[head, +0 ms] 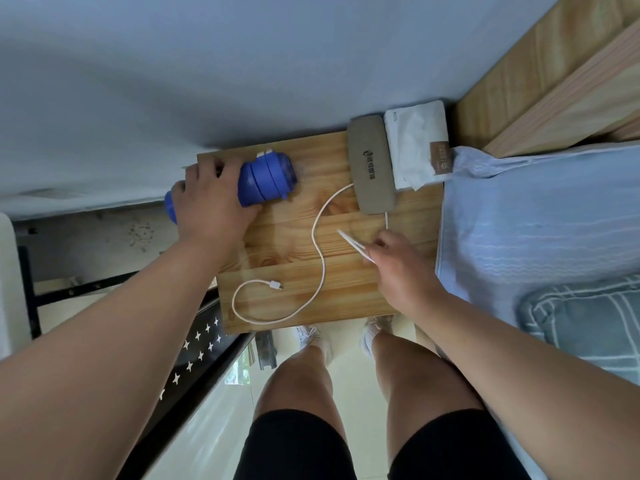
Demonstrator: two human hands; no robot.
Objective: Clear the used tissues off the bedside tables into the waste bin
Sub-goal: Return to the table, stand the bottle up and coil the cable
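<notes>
No used tissue could be made out loose on the wooden bench (304,216); the only tissue in view was in the white tissue pack (417,143), which lay at the far right corner of the bench against the wall, some tissue sticking out of its opening. The waste bin could not be identified in the view.

Just left of the pack, touching it, lay a grey oblong case (372,164) with a dark printed mark. A white charging cable (320,251) ran from under the near end of the case, curved across the bench and ended in a loose plug near the front edge.

The right hand (403,268) hovered over the right side of the bench, its grip closed narrowly on a thin white folded strip (353,244) pinched between the fingers; what the strip was could not be told.

The left hand (211,202) reached to the far left corner, its grip wrapped around a blue bottle (266,178) lying on its side, cap end pointing right.

To the right of the bench stood a bed with a light blue cover (536,209) and a checked pillow (588,313). The person's bare legs and white shoes showed below the bench's front edge.
</notes>
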